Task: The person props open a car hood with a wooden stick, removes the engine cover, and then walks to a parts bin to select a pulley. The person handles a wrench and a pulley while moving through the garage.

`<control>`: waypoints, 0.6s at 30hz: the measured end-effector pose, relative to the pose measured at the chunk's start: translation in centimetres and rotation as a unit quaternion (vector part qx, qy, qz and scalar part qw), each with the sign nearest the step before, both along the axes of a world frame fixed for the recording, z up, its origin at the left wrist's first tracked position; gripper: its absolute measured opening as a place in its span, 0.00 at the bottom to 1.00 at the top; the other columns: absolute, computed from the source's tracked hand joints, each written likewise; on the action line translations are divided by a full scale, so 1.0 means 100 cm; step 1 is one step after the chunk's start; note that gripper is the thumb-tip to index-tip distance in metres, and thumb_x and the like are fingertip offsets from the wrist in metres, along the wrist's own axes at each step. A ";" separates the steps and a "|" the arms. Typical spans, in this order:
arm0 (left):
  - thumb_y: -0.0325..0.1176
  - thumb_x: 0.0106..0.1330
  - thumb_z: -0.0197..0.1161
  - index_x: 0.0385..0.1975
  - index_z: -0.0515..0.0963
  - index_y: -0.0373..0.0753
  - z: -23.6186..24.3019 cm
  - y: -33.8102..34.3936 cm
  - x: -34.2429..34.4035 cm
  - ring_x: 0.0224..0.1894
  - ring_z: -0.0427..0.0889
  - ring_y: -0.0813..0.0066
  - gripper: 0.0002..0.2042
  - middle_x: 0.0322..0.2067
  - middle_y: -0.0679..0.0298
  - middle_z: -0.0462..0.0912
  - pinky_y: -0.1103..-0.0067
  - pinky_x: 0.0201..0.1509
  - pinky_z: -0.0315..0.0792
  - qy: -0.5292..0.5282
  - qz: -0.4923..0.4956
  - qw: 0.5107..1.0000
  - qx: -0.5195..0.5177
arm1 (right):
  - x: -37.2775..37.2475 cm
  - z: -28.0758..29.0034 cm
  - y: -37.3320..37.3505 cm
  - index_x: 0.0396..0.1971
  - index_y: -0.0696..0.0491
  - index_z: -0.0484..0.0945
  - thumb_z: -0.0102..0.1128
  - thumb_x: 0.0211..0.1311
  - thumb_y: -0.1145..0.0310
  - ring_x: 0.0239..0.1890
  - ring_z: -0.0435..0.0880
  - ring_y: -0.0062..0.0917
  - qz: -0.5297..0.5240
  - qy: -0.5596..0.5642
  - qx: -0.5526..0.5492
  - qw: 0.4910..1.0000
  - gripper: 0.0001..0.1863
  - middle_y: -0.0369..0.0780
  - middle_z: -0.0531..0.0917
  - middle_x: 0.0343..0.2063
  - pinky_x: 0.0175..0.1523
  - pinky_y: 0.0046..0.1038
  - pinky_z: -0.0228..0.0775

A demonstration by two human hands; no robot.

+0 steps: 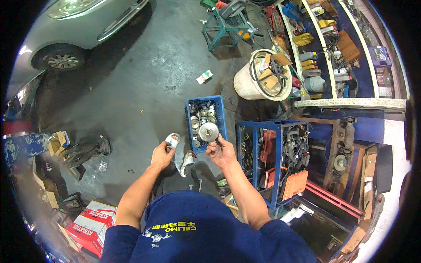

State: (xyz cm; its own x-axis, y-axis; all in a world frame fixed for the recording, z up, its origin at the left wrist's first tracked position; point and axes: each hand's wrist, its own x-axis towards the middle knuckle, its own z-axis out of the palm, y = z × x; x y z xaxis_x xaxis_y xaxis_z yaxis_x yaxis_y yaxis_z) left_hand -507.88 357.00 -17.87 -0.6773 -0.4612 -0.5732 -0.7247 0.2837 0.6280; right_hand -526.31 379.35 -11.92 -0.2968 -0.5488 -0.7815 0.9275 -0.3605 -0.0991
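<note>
My right hand (222, 152) has its fingers curled and grips the right edge of a round metal disc (208, 131) with a raised hub at its centre. The disc is over a blue plastic crate (223, 115), which stands on the floor in front of me. Inside the crate are several round metal parts (204, 113), some hidden under the disc. My left hand (162, 155) is left of the crate with nothing in it, its fingers slightly bent and apart. Just beyond it is a white slipper (173, 139) on my foot; the other slipper (187, 164) is by the crate's near edge.
To the right stands a blue metal frame (272, 125) full of parts. A white bucket (250, 83) with hoses and cardboard is beyond it, near shelves (326, 70) of bottles. A green stool (222, 30) and a parked car (87, 26) are farther off. Red-and-white boxes (90, 228) lie at lower left.
</note>
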 end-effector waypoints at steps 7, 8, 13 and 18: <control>0.42 0.66 0.66 0.49 0.81 0.35 -0.015 -0.018 0.061 0.42 0.87 0.55 0.19 0.35 0.52 0.88 0.65 0.51 0.78 -0.035 0.123 0.991 -0.043 | 0.052 -0.064 0.043 0.41 0.50 0.77 0.53 0.78 0.56 0.25 0.78 0.24 0.106 0.089 0.270 0.953 0.13 0.34 0.80 0.26 0.37 0.33 0.77; 0.43 0.66 0.66 0.49 0.81 0.33 -0.027 -0.011 0.070 0.43 0.87 0.53 0.20 0.36 0.51 0.88 0.65 0.52 0.78 -0.039 0.118 0.991 -0.042 | 0.064 -0.086 0.057 0.41 0.50 0.77 0.52 0.78 0.56 0.25 0.78 0.24 0.130 0.089 0.308 0.938 0.13 0.34 0.80 0.27 0.36 0.32 0.77; 0.44 0.66 0.67 0.49 0.81 0.33 -0.101 0.037 0.104 0.46 0.87 0.49 0.20 0.40 0.48 0.88 0.64 0.55 0.77 -0.172 -0.008 0.985 0.021 | 0.120 -0.224 0.128 0.39 0.50 0.79 0.52 0.78 0.55 0.23 0.76 0.22 0.166 0.037 0.470 0.866 0.14 0.34 0.78 0.26 0.27 0.28 0.73; 0.50 0.67 0.63 0.52 0.79 0.36 -0.172 0.068 0.111 0.55 0.81 0.44 0.24 0.48 0.44 0.85 0.59 0.62 0.73 -0.242 -0.162 0.956 0.032 | 0.163 -0.376 0.181 0.37 0.55 0.80 0.53 0.78 0.56 0.21 0.77 0.22 0.223 0.155 0.544 0.794 0.17 0.37 0.80 0.26 0.23 0.26 0.69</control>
